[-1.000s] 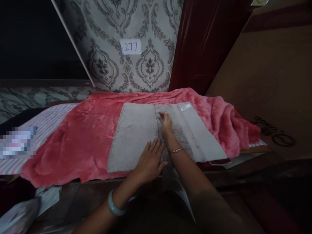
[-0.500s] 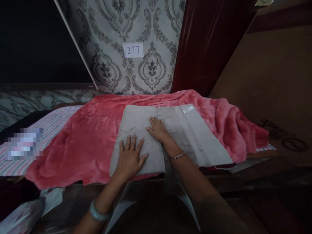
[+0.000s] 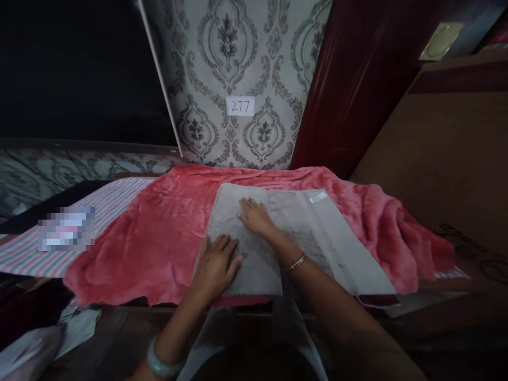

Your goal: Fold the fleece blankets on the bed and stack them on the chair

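A grey, short-pile cloth mat (image 3: 254,264) lies on a pink plush blanket (image 3: 159,233), its left part folded over toward the middle. A smooth pale band runs down its right side, with a small white label (image 3: 318,197) near the far corner. My left hand (image 3: 217,267) rests on the folded part by its left edge, fingers extended. Farther back, my right hand (image 3: 256,217) presses flat on the same part, near its upper middle. Both hands are open, and neither grips the cloth.
Under the blanket, a striped cloth (image 3: 115,201) covers the table, with a blurred-out item (image 3: 66,228) on it. A dark screen (image 3: 83,74) hangs at the back left. A large cardboard box (image 3: 444,159) stands at the right. A paper marked 277 (image 3: 240,106) is on the wall.
The view has shifted, so the scene sits lower and farther right. Across the grey mat, both hands have slid left, my left hand reaching its left edge.
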`<action>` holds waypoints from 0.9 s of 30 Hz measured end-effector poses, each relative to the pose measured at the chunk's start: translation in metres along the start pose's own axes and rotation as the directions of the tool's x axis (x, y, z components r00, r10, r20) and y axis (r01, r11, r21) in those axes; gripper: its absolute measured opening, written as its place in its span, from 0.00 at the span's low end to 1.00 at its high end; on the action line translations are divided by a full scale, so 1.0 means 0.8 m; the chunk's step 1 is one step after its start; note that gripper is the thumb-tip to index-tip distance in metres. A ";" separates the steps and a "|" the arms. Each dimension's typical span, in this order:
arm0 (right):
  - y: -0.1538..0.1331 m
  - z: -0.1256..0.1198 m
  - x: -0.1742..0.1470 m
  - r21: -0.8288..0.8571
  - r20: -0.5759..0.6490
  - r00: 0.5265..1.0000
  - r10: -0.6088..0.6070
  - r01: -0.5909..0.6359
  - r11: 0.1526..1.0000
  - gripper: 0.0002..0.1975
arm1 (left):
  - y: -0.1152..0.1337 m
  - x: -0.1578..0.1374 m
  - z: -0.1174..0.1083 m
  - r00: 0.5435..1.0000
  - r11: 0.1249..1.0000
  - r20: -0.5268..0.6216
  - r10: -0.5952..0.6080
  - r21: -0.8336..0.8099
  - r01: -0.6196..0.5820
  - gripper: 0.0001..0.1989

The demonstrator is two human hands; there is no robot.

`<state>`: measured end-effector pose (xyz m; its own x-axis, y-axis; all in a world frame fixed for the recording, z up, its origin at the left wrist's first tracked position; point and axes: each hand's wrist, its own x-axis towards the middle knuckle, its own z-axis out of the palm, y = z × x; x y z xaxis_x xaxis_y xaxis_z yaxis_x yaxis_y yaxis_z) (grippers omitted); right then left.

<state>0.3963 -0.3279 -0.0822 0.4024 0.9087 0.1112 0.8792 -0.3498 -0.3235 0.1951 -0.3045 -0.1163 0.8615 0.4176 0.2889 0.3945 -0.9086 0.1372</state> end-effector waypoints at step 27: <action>-0.014 -0.009 0.065 -0.063 -0.011 0.995 0.097 -0.097 0.993 0.34 | -0.024 -0.019 0.029 0.996 0.985 -0.007 -0.092 0.146 0.092 0.31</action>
<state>0.4095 -0.2785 -0.0659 0.4883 0.8680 0.0900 0.8504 -0.4500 -0.2727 0.1819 -0.2932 -0.1457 0.8193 0.4994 0.2816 0.5144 -0.8572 0.0232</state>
